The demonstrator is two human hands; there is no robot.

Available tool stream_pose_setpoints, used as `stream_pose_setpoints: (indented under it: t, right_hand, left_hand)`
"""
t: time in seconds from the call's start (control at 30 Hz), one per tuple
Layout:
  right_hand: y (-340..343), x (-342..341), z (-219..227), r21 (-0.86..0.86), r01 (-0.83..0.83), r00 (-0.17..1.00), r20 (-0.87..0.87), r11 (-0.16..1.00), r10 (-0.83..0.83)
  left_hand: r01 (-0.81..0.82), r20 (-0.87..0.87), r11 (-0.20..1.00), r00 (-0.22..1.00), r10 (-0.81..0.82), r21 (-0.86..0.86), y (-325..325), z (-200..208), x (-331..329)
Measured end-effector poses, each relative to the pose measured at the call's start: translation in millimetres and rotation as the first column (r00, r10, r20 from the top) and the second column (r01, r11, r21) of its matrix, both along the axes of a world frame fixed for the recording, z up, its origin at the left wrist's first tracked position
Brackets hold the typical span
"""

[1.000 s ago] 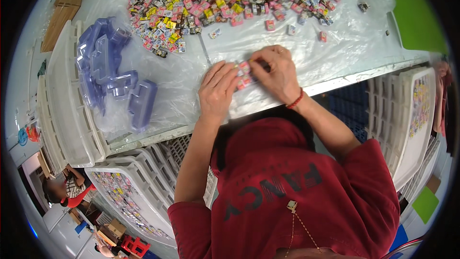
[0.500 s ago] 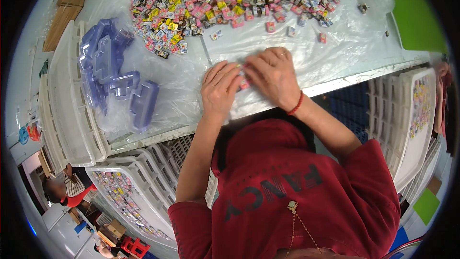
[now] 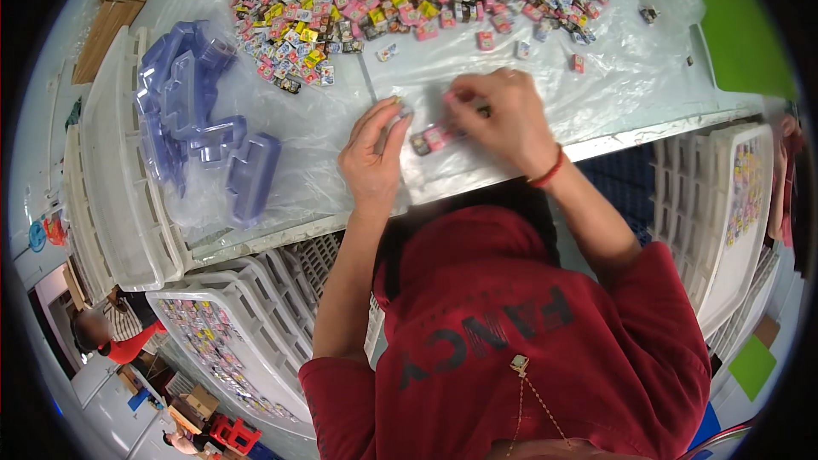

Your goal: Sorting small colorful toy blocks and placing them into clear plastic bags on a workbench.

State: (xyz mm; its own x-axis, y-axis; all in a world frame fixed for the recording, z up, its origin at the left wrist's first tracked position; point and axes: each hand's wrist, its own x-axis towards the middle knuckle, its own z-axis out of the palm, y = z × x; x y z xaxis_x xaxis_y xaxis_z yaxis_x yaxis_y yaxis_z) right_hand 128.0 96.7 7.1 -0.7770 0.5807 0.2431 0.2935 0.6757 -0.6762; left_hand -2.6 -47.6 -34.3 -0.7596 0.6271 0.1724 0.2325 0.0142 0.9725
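A short row of small printed blocks, pink and dark, lies on the plastic-covered table between my hands. My left hand is to the left of the row. Its thumb and fingers are closed at the tips around a tiny piece that I cannot make out. Over the row's right end, my right hand is slightly blurred, its fingers pinching a small pink block. A dark bit shows under its fingers. Beyond both hands spreads a big pile of similar small blocks in pink, yellow, black and white.
Clear blue plastic trays are heaped at the left. White crates stand beyond them, and more crates are below the table at the right. A green board is at the far right. Another person is at the lower left.
My hands have moved apart, the right one to the right and the left one slightly left. The short row of blocks between them now shows more fully.
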Motion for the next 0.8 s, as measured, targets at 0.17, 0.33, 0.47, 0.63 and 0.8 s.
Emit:
stream_pose_setpoints:
  t: [0.17,0.33,0.47,0.63,0.8]
  right_hand:
    - [29,26,-13,-0.468,0.170,0.980,-0.015,0.867,-0.200]
    - [22,27,-21,-0.512,0.160,0.980,-0.017,0.844,-0.196]
    - [19,24,-14,-0.441,0.154,0.988,0.043,0.884,-0.151]
    - [19,28,-31,-0.450,0.102,0.991,-0.034,0.887,-0.130]
    - [17,26,-28,-0.453,0.132,0.985,-0.043,0.882,-0.170]
  left_hand:
    - [0.197,-0.459,0.966,0.851,-0.254,-0.168,12,11,2]
    - [0.186,-0.579,0.961,0.768,-0.273,-0.206,20,0,3]
    - [0.166,-0.608,0.961,0.747,-0.269,-0.222,20,-2,4]
    - [0.217,-0.690,0.950,0.653,-0.312,-0.224,17,-2,0]
    - [0.204,-0.734,0.951,0.605,-0.309,-0.232,19,1,0]
